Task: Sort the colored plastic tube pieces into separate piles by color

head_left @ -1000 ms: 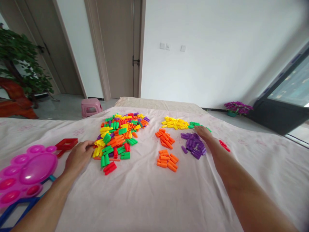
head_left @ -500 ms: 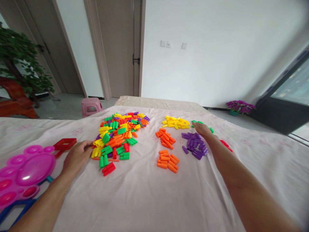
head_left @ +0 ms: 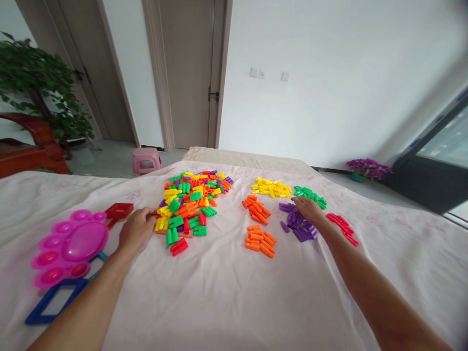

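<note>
A heaped pile of mixed coloured plastic bullet-shaped toy pieces (head_left: pixel 190 204) lies left of centre on the cloth. My left hand (head_left: pixel 137 226) rests at its left edge, fingertips touching the yellow pieces; its fingers are loosely bent and apart, with nothing visible in them. My right hand (head_left: pixel 307 208) reaches over the far side of the purple pieces (head_left: pixel 302 226), fingers stretched to the left, with nothing visible in them. Just beyond it lie green pieces (head_left: pixel 310 195). Yellow pieces (head_left: pixel 270 187) are to its left, and red pieces (head_left: pixel 342 228) lie right of the wrist.
Two groups of orange pieces (head_left: pixel 258 209) lie between the mixed pile and the purple ones. At left are a pink paw-shaped plastic toy (head_left: pixel 86 241), a red frame (head_left: pixel 120 210) and a blue frame (head_left: pixel 36 312). A pink stool (head_left: pixel 146 161) stands beyond the cloth-covered table (head_left: pixel 219 302).
My right hand has drawn back from the green pieces towards the purple ones, uncovering the green group. My left hand stays at the mixed pile. The view has shifted slightly left.
</note>
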The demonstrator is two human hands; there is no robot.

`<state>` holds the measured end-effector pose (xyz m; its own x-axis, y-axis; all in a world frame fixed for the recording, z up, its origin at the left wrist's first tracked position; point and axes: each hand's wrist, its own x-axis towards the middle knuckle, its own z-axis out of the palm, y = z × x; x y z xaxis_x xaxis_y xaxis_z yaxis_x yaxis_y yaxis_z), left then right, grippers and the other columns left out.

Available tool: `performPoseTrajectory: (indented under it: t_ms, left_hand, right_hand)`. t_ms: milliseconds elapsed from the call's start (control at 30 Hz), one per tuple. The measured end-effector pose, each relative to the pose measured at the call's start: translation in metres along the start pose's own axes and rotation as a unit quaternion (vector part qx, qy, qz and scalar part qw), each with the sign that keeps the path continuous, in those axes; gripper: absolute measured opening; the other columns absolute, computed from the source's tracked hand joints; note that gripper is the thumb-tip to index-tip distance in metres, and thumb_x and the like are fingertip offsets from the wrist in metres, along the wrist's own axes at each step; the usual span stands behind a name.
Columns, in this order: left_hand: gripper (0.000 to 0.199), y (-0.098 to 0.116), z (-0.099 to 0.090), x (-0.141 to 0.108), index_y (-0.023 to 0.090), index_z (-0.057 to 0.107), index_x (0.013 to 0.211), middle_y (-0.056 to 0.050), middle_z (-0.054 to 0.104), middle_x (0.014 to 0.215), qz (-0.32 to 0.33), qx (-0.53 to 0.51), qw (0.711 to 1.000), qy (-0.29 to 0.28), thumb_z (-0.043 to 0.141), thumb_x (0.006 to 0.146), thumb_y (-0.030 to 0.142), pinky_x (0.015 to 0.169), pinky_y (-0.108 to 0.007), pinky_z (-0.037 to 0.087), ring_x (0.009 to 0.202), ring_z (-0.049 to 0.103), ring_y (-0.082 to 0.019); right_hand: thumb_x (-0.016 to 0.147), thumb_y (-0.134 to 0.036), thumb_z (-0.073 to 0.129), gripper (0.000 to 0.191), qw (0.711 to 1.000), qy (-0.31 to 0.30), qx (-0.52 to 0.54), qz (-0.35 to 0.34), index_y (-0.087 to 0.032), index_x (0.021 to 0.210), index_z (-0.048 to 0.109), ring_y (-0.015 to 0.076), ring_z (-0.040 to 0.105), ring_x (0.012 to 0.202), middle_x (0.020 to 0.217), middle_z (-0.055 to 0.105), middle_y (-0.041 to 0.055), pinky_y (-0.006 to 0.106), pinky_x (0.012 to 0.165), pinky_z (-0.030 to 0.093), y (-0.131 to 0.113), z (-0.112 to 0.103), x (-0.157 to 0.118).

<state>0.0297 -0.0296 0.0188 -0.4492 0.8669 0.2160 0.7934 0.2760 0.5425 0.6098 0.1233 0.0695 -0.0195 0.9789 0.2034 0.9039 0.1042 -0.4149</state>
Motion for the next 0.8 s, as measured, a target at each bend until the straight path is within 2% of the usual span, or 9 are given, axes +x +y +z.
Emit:
performPoseTrajectory:
  t_ms: [67, 133, 167, 267, 333, 433, 500, 600, 800]
  left_hand:
    - [0.031, 0.000, 0.000, 0.000, 0.022, 0.070, 0.105, -0.007, 0.071, 0.112, 0.002, -0.003, 1.000, 0.001, 0.048, 0.083, 0.030, 0.086, -0.032, 0.047, 0.105, 0.064, -0.024]
    - [0.031, -0.001, 0.001, 0.001, 0.022, 0.070, 0.105, -0.007, 0.071, 0.112, 0.005, -0.006, 1.000, 0.002, 0.048, 0.083, 0.029, 0.086, -0.031, 0.047, 0.104, 0.064, -0.024]
    - [0.031, -0.001, 0.001, 0.001, 0.022, 0.070, 0.105, -0.006, 0.071, 0.111, 0.006, -0.006, 1.000, 0.002, 0.048, 0.084, 0.029, 0.086, -0.031, 0.047, 0.104, 0.064, -0.023]
    - [0.032, -0.002, 0.001, 0.000, 0.022, 0.070, 0.105, -0.006, 0.071, 0.110, 0.008, -0.009, 1.000, 0.000, 0.048, 0.083, 0.028, 0.085, -0.030, 0.047, 0.103, 0.064, -0.022]
    - [0.032, -0.002, 0.001, 0.000, 0.023, 0.070, 0.105, -0.006, 0.071, 0.111, 0.008, -0.009, 1.000, 0.002, 0.048, 0.083, 0.028, 0.084, -0.030, 0.046, 0.103, 0.063, -0.022]
    - [0.033, -0.002, 0.001, 0.001, 0.023, 0.071, 0.106, -0.006, 0.071, 0.111, 0.006, -0.008, 1.000, 0.002, 0.048, 0.083, 0.028, 0.084, -0.030, 0.046, 0.103, 0.063, -0.023]
    - [0.033, -0.002, 0.001, 0.001, 0.023, 0.071, 0.106, -0.006, 0.071, 0.112, 0.005, -0.009, 1.000, 0.000, 0.048, 0.083, 0.028, 0.085, -0.031, 0.046, 0.104, 0.063, -0.023]
    - [0.033, -0.002, 0.001, 0.000, 0.024, 0.071, 0.106, -0.006, 0.071, 0.113, 0.005, -0.012, 1.000, 0.001, 0.047, 0.083, 0.028, 0.085, -0.031, 0.046, 0.104, 0.063, -0.023]
    - [0.034, -0.001, 0.000, -0.001, 0.023, 0.071, 0.106, -0.007, 0.071, 0.112, 0.007, -0.008, 1.000, -0.001, 0.046, 0.084, 0.028, 0.084, -0.033, 0.047, 0.104, 0.063, -0.025]
  right_hand:
    - [0.099, -0.041, 0.042, 0.040, 0.999, 0.040, 0.012, -0.034, -0.017, 0.104, 0.074, 0.0287, 0.065, 0.109, 0.116, 0.072, 0.0140, 0.040, 0.098, 0.047, -0.031, 0.000, -0.009]
    - [0.097, -0.036, 0.043, 0.036, 0.993, 0.046, 0.061, -0.086, -0.019, 0.108, 0.073, 0.0262, 0.065, 0.111, 0.118, 0.072, 0.0106, 0.038, 0.099, 0.047, -0.073, 0.007, -0.026]
    - [0.095, -0.033, 0.045, 0.034, 0.989, 0.036, 0.090, -0.109, -0.019, 0.109, 0.073, 0.0248, 0.066, 0.109, 0.116, 0.073, 0.0090, 0.037, 0.097, 0.048, -0.096, 0.014, -0.036]
    - [0.091, -0.027, 0.051, 0.028, 0.974, -0.053, 0.103, -0.195, -0.021, 0.107, 0.074, 0.0218, 0.068, 0.102, 0.112, 0.074, 0.0059, 0.033, 0.092, 0.049, -0.166, 0.040, -0.073]
    - [0.093, -0.028, 0.051, 0.028, 0.967, -0.096, 0.085, -0.219, -0.021, 0.110, 0.073, 0.0203, 0.068, 0.097, 0.110, 0.074, 0.0053, 0.030, 0.087, 0.050, -0.207, 0.058, -0.094]
    - [0.097, -0.032, 0.049, 0.031, 0.965, -0.120, 0.035, -0.229, -0.024, 0.119, 0.068, 0.0201, 0.068, 0.099, 0.111, 0.073, 0.0053, 0.029, 0.083, 0.049, -0.256, 0.079, -0.114]
    - [0.099, -0.037, 0.045, 0.034, 0.968, -0.124, -0.008, -0.219, -0.024, 0.125, 0.064, 0.0215, 0.067, 0.101, 0.114, 0.071, 0.0069, 0.030, 0.081, 0.048, -0.279, 0.088, -0.118]
    - [0.101, -0.043, 0.040, 0.036, 0.968, -0.130, -0.070, -0.205, -0.024, 0.123, 0.062, 0.0240, 0.066, 0.100, 0.113, 0.068, 0.0095, 0.033, 0.077, 0.048, -0.300, 0.096, -0.117]
    - [0.101, -0.035, 0.040, 0.029, 0.964, -0.110, -0.102, -0.218, -0.022, 0.111, 0.064, 0.0222, 0.067, 0.095, 0.108, 0.069, 0.0097, 0.029, 0.071, 0.046, -0.307, 0.103, -0.118]
